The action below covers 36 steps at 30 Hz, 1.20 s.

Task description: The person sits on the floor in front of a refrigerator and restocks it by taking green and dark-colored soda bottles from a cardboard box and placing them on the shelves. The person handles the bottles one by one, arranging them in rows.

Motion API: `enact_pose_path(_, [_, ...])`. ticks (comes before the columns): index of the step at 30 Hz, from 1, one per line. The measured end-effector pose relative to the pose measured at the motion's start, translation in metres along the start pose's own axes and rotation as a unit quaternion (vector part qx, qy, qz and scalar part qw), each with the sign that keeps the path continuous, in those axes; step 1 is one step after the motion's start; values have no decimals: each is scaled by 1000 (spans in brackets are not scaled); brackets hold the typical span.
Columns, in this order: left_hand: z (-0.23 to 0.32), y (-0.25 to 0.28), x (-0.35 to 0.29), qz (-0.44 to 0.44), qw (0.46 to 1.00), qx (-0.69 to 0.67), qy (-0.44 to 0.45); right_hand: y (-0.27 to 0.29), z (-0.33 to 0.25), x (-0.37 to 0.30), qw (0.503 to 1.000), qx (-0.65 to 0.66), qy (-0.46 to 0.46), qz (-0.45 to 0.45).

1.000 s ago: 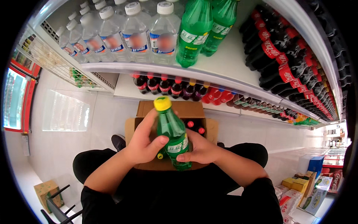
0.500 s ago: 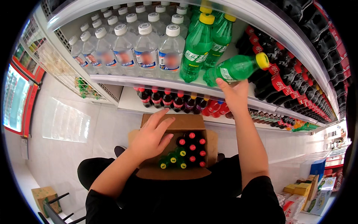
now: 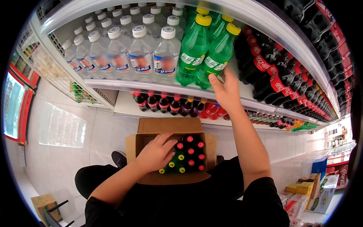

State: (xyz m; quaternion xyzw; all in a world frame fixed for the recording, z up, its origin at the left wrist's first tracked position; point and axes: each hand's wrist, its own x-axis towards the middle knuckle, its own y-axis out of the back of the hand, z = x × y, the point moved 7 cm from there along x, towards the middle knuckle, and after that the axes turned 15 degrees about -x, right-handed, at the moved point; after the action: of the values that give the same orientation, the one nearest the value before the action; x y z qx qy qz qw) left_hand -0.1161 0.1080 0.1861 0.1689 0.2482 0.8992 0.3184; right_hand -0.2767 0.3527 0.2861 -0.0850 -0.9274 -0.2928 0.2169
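Note:
A green soda bottle (image 3: pixel 219 51) with a yellow cap stands on the shelf, at the front of the green row, beside another green bottle (image 3: pixel 194 49). My right hand (image 3: pixel 226 87) is closed at its lower right side, with the thumb in front and the other fingers partly hidden. Below, my left hand (image 3: pixel 155 152) hovers over an open cardboard box (image 3: pixel 168 125), fingers apart and holding nothing visible. Inside the box are several green bottles with yellow caps (image 3: pixel 181 157), nearest my left fingers, and several dark bottles with red caps (image 3: pixel 191 151).
Clear bottles with white caps (image 3: pixel 139 49) fill the shelf's left side; dark cola bottles (image 3: pixel 270 73) lie to the right. Small bottles (image 3: pixel 163 104) line the lower shelf. The shelf's front edge (image 3: pixel 162 87) runs above the box. Cartons (image 3: pixel 323 193) stand at lower right.
The green bottle in my right hand has gone from tilted on its side to standing beside the others. My left hand has moved down over the box.

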Motion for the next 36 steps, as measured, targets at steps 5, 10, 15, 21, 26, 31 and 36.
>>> enact_pose_path(5, [-39, -60, -31, -99, 989, 35, 103, 13, 7, -23, 993, -112, 30, 1])
enact_pose_path(10, [-75, -130, -79, -315, 906, 60, 277, 31, -21, -90, 966, -208, 151, 36])
enact_pose_path(15, [-107, -162, -101, -328, 903, 101, 260, -12, 25, -160, 970, -192, 99, -115])
enact_pose_path(21, [-127, -176, -111, -311, 884, 138, 321, -43, 40, -185, 946, -204, 48, -249])
enact_pose_path(26, [-140, -165, -112, -338, 834, 170, 401, -52, 33, -189, 926, -208, 91, -301])
enact_pose_path(31, [-138, -156, -102, -306, 869, 257, 293, -54, 38, -194, 920, -214, 100, -312])
enact_pose_path(36, [-127, -98, -65, -279, 880, 146, 355, -58, 39, -198, 904, -217, 91, -358])
